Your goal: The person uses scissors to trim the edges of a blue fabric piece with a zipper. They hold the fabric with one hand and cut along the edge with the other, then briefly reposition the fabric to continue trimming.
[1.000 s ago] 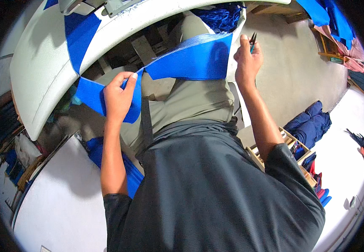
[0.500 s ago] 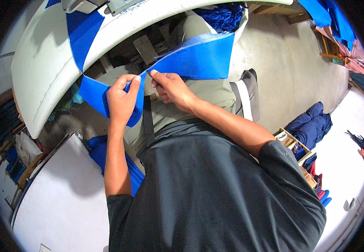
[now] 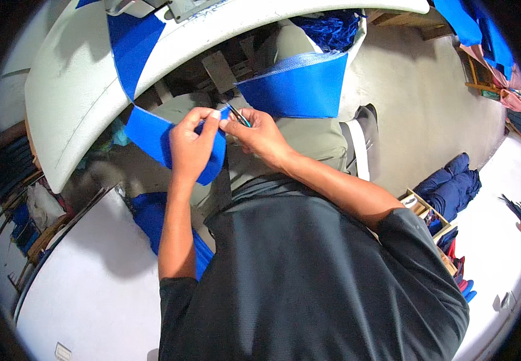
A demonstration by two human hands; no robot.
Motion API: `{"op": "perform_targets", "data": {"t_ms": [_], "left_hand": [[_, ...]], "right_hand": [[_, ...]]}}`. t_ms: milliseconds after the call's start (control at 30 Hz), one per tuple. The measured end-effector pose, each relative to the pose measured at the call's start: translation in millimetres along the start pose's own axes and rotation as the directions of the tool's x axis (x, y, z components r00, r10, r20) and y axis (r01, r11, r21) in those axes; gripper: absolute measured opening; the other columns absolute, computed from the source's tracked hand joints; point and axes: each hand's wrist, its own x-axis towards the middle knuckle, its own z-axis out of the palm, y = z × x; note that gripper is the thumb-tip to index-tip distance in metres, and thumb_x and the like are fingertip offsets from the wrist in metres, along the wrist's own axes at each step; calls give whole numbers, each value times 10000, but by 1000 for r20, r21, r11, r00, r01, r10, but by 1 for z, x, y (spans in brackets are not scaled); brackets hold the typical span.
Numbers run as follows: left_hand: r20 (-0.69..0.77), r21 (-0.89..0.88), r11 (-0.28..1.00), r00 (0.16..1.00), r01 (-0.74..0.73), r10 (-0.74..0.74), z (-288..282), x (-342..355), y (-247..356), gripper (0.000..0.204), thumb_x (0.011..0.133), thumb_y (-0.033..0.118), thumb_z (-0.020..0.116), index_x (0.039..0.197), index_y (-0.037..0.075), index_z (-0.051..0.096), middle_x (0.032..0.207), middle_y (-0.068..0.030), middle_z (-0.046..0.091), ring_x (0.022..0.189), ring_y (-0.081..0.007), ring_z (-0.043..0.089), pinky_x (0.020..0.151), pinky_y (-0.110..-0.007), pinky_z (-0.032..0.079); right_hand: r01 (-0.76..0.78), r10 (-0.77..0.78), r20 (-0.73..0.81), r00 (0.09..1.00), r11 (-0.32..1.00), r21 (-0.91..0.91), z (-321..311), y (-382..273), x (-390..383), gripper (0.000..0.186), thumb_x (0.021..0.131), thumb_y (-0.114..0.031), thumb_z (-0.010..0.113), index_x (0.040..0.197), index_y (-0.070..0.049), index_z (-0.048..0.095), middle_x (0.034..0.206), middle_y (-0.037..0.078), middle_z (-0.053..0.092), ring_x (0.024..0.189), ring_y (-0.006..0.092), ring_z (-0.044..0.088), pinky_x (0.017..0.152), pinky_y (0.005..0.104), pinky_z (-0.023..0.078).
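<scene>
My left hand pinches the corner of a blue fabric piece with a stitched upper edge; the piece runs back to a blue strip hanging over the machine table's edge. Close beside it, touching or nearly so, my right hand is closed on small thread snips with dark blades and a teal part, at the piece's right end. A second blue piece with stitched edge lies over my lap to the right, apart from the held one.
Above is the pale table with metal machine parts and a bag of blue scraps. At right are a wooden crate, navy fabric bundle and white table. Another white table stands lower left.
My right hand has swung left with the snips from beside the right piece to my left hand. The right piece now sits separated from the held one, with a gap between them.
</scene>
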Motion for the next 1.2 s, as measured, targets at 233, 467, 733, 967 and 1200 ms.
{"op": "perform_targets", "data": {"t_ms": [233, 467, 733, 967, 1200], "left_hand": [[83, 161, 982, 993, -95, 82, -18, -6, -1, 219, 978, 171, 603, 1066, -6, 698, 930, -130, 718, 879, -177, 652, 797, -320, 505], [246, 347, 918, 963, -193, 110, -54, -31, -3, 219, 851, 31, 654, 1061, 2, 707, 1046, -155, 726, 1094, -343, 657, 1016, -414, 474], [7, 347, 938, 1000, -12, 10, -39, 2, 3, 195, 929, 170, 688, 1026, 5, 724, 958, -133, 740, 894, -189, 698, 825, -321, 524], [-7, 370, 925, 996, -83, 93, -23, 25, -10, 190, 923, 167, 688, 1007, -2, 712, 937, -155, 735, 863, -227, 708, 798, -339, 534], [4, 358, 932, 998, -55, 57, -24, 16, -4, 190, 929, 174, 692, 1008, 4, 720, 910, -110, 736, 832, -150, 669, 783, -302, 522]], "right_hand": [[266, -298, -110, 948, 935, -235, -22, -10, -6, 162, 896, -153, 705, 793, -57, 625, 721, -42, 574, 709, 46, 495, 634, 258, 432], [256, -217, -432, 875, 966, 33, -123, -77, -38, 92, 892, -189, 663, 841, -147, 599, 628, -91, 461, 507, 28, 390, 467, 217, 307], [318, -271, -552, 788, 948, -11, -174, -93, -14, 167, 885, -182, 664, 767, -121, 564, 598, -80, 459, 478, 46, 395, 457, 232, 324], [98, -479, -503, 719, 787, -609, -220, -37, 33, 218, 886, -252, 732, 853, -45, 675, 644, -29, 569, 534, 51, 491, 500, 250, 407], [475, -461, -603, 651, 867, -150, -163, -63, 1, 143, 950, -201, 676, 896, -103, 586, 616, -80, 426, 498, 24, 359, 454, 214, 276]]}}
